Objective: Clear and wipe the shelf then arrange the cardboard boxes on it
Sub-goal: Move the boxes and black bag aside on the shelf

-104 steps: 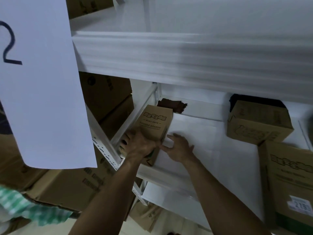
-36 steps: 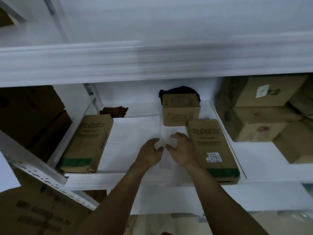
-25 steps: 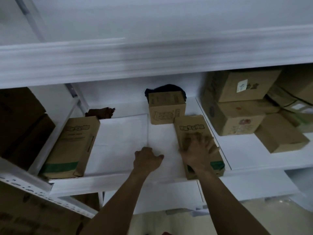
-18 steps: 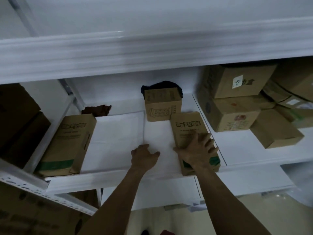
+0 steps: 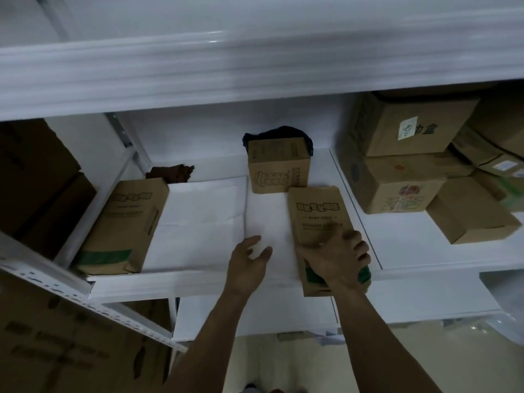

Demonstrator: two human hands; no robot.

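A white shelf [image 5: 198,282] lined with white paper holds three cardboard boxes. A long box [image 5: 124,222] lies at the left end. A small box [image 5: 278,171] stands at the back middle, with a dark cloth [image 5: 279,133] behind it. My right hand [image 5: 337,259] grips the near end of a long printed box [image 5: 316,214] lying right of centre. My left hand [image 5: 249,259] hovers over the paper just left of that box, fingers loosely apart, holding nothing.
A brown rag [image 5: 170,173] lies at the back left corner. Stacked cartons [image 5: 397,154] fill the neighbouring shelf bay on the right. An upper shelf edge [image 5: 255,69] overhangs. Large dark boxes [image 5: 37,177] sit at the left, and a perforated rack upright [image 5: 85,302] crosses the lower left.
My right hand went from lying flat on the long box to gripping its near end. My left hand opened slightly. The view shifted a little.
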